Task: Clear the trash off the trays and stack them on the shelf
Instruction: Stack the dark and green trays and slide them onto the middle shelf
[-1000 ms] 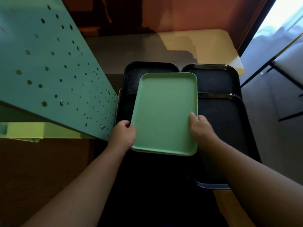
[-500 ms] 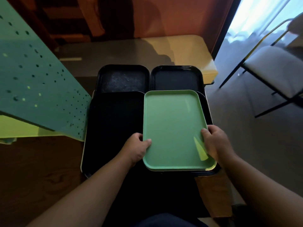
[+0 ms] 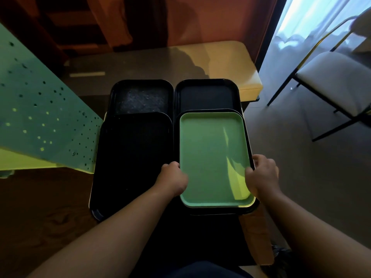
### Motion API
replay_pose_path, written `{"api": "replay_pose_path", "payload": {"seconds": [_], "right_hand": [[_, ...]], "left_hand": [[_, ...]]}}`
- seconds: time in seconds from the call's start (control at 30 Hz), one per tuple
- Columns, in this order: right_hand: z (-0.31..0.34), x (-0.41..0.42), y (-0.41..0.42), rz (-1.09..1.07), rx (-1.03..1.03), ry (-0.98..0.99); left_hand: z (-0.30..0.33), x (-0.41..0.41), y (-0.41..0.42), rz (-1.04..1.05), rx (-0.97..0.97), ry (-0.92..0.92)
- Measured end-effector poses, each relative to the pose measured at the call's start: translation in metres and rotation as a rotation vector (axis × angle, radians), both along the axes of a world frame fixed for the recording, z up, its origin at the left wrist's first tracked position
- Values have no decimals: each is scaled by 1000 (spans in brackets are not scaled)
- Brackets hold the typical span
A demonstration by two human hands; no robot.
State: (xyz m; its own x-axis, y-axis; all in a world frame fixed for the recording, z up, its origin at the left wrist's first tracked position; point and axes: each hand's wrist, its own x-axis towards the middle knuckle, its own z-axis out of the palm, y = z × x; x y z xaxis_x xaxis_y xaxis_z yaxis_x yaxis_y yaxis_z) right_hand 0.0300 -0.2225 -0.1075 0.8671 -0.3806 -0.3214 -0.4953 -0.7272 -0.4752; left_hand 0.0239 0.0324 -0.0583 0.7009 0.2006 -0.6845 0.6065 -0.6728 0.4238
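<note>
A light green tray (image 3: pixel 210 157) lies flat inside the black tray at the near right (image 3: pixel 251 209), whose rim shows around it. My left hand (image 3: pixel 172 180) grips the green tray's left edge near its front corner. My right hand (image 3: pixel 262 174) grips its right edge. A large black tray (image 3: pixel 132 157) lies to the left. Two smaller black trays sit behind, one at the back left (image 3: pixel 140 97) with a speckled surface and one at the back right (image 3: pixel 206 95). No trash shows on the green tray.
A green perforated panel (image 3: pixel 40 117) slants in at the left, close to the large black tray. A yellow bench (image 3: pixel 230 63) stands beyond the trays. A chair with a white seat (image 3: pixel 333 77) stands at the right on grey floor.
Both hands have carried the green tray from the middle of the trays to the right and set it down into the near right black tray.
</note>
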Motion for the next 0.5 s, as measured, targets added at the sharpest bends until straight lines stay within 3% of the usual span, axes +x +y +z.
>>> {"api": "replay_pose_path", "payload": {"seconds": [0.2,0.4,0.5], "right_hand": [[-14,0,-5,-57,126,188],[-18,3,-6,-91,153,164],[-12,-1,-5,-97,256,52]], "left_hand": [[-6,7,-1,-34,113,-9],[-9,14,0,-10,133,-3],[-11,13,1,-18,174,-55]]}}
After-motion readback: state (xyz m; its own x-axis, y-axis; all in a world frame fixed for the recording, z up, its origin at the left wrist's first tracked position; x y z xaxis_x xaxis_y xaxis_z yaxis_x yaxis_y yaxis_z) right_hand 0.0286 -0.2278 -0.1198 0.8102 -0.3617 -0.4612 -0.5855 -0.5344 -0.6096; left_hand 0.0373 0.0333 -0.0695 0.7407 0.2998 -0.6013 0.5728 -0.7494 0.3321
